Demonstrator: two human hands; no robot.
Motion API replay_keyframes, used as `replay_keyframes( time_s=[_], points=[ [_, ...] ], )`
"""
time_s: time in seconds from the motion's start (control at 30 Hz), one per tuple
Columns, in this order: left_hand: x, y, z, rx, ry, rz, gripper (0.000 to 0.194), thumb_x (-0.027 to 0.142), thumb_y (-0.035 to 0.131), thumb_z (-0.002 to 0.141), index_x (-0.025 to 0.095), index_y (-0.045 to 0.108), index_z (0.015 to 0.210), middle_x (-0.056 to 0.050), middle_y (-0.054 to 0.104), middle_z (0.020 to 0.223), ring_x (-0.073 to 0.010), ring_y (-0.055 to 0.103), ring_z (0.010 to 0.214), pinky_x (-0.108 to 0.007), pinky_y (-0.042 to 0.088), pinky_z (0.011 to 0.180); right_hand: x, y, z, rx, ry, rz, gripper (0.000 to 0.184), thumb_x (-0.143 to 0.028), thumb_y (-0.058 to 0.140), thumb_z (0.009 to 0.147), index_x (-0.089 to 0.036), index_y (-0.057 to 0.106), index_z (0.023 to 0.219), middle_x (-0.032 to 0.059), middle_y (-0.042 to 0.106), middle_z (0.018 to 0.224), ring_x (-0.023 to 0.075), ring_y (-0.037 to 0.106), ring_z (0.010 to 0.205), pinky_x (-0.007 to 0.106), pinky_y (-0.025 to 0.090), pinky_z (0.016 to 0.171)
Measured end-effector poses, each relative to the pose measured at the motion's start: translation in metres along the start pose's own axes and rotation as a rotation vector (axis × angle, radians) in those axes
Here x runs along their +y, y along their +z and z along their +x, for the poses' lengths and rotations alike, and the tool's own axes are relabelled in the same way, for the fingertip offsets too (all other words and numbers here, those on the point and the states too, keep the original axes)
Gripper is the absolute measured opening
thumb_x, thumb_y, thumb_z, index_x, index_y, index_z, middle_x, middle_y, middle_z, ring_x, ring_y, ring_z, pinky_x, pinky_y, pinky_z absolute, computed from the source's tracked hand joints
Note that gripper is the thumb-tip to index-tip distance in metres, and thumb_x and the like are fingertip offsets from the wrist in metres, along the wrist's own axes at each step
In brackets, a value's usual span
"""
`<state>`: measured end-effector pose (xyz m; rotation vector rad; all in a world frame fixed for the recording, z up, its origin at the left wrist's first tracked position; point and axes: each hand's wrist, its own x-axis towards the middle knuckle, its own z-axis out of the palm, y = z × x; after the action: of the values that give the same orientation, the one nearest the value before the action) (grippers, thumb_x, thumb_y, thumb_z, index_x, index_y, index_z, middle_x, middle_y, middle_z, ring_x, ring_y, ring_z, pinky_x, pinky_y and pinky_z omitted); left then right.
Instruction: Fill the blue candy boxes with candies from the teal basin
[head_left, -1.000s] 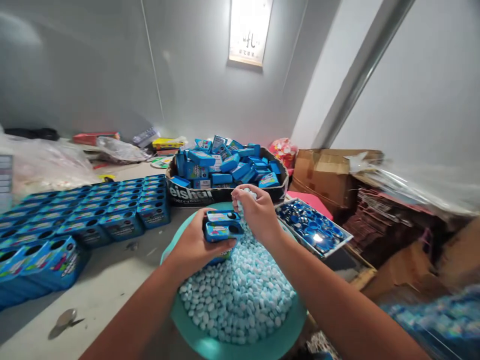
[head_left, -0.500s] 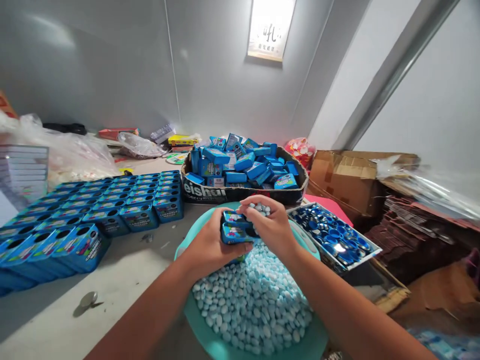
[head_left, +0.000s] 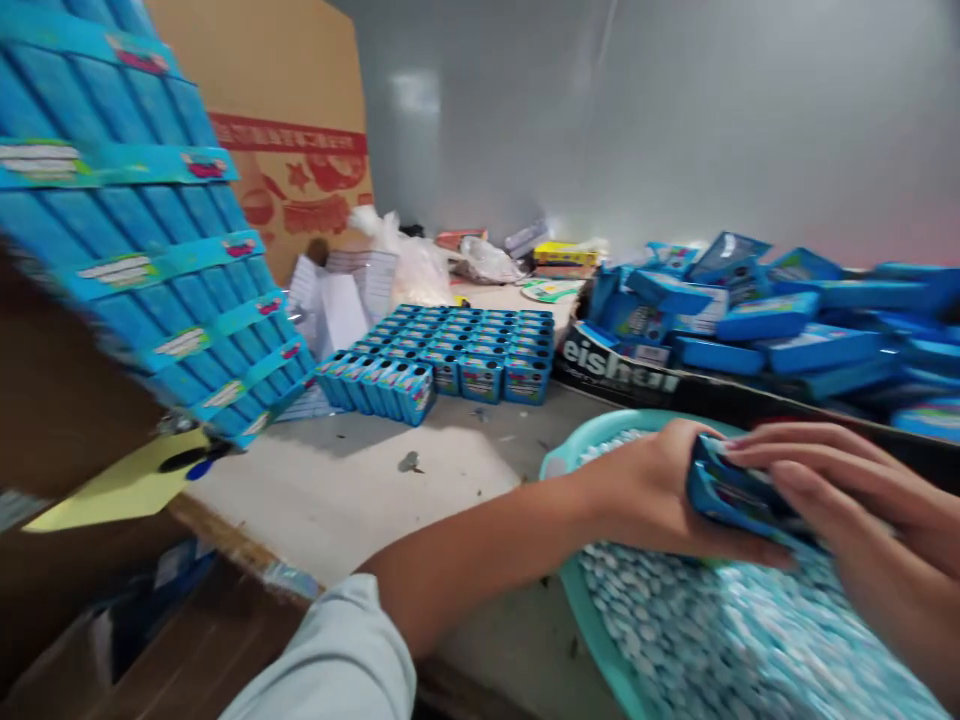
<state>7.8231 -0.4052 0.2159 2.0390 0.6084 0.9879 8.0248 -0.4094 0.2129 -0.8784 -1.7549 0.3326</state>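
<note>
My left hand (head_left: 667,490) is wrapped around small blue candy tins (head_left: 739,490), held tilted above a turquoise basin (head_left: 592,610). How many tins are in the grip is partly hidden. Over their top lies my right hand (head_left: 877,520), its fingers stretched out and touching the tins, somewhat blurred. Whether any candy sits under those fingers is hidden. Pale blue and white oval candies (head_left: 675,630) fill the basin below both hands.
Rows of blue tins (head_left: 480,375) with round dark openings stand on the table (head_left: 465,480). Behind the basin, a black carton (head_left: 615,370) is heaped with blue tins. Leaning at left is a stack of packed blue boxes (head_left: 180,240), before a large cardboard box (head_left: 292,70).
My view has turned left, so hands and basin appear farther right. The right hand showed a handful of candies earlier; now its fingers lie over the tins and no candies show in it.
</note>
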Motion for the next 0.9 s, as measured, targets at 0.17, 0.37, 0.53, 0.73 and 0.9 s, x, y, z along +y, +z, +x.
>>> replay_keyframes(
  time_s=[0.17, 0.37, 0.53, 0.73, 0.9],
  points=[
    [0.008, -0.002, -0.011, 0.087, -0.078, 0.116, 0.066, 0.046, 0.084, 0.078, 0.021, 0.055, 0.132, -0.007, 0.068, 0.129, -0.0268, 0.067, 0.116, -0.036, 0.055, 0.098, -0.039, 0.016, 0.003, 0.010, 0.049, 0.191, 0.033, -0.045, 0.056, 0.103, -0.024, 0.078, 0.089, 0.0054, 0.071, 0.101, 0.0214, 0.067, 0.099, 0.037, 0.052, 0.091],
    [-0.001, -0.028, -0.012, 0.160, -0.256, 0.251, 0.070, 0.054, 0.085, 0.076, 0.027, 0.053, 0.132, -0.003, 0.068, 0.119, -0.0257, 0.069, 0.105, -0.036, 0.058, 0.091, -0.016, 0.031, 0.029, 0.072, 0.136, 0.379, 0.044, -0.057, 0.048, 0.102, -0.022, 0.069, 0.119, 0.0050, 0.074, 0.110, 0.0204, 0.069, 0.110, 0.034, 0.055, 0.100],
    [0.007, 0.000, -0.006, 0.114, -0.162, 0.147, 0.067, 0.047, 0.085, 0.078, 0.022, 0.051, 0.131, -0.006, 0.067, 0.125, -0.0230, 0.068, 0.112, -0.032, 0.056, 0.094, -0.020, -0.001, 0.011, 0.002, 0.265, -0.090, 0.026, -0.037, 0.060, 0.093, -0.018, 0.078, 0.098, 0.0076, 0.070, 0.106, 0.0230, 0.067, 0.105, 0.035, 0.051, 0.095],
    [0.005, 0.002, -0.004, 0.142, -0.150, 0.091, 0.073, 0.046, 0.087, 0.076, 0.019, 0.049, 0.132, -0.008, 0.067, 0.126, -0.0226, 0.067, 0.112, -0.030, 0.055, 0.094, -0.013, -0.010, 0.008, 0.003, 0.202, -0.241, 0.022, -0.038, 0.068, 0.089, -0.022, 0.083, 0.088, 0.0060, 0.070, 0.091, 0.0202, 0.066, 0.079, 0.033, 0.050, 0.069],
    [0.008, 0.001, -0.004, 0.169, -0.176, 0.051, 0.067, 0.040, 0.086, 0.078, 0.021, 0.050, 0.132, -0.006, 0.066, 0.126, -0.0204, 0.066, 0.113, -0.027, 0.055, 0.093, -0.025, -0.007, 0.007, -0.024, 0.216, -0.141, 0.027, -0.039, 0.063, 0.096, -0.020, 0.081, 0.092, 0.0060, 0.073, 0.091, 0.0194, 0.067, 0.081, 0.032, 0.048, 0.070]
  ],
)
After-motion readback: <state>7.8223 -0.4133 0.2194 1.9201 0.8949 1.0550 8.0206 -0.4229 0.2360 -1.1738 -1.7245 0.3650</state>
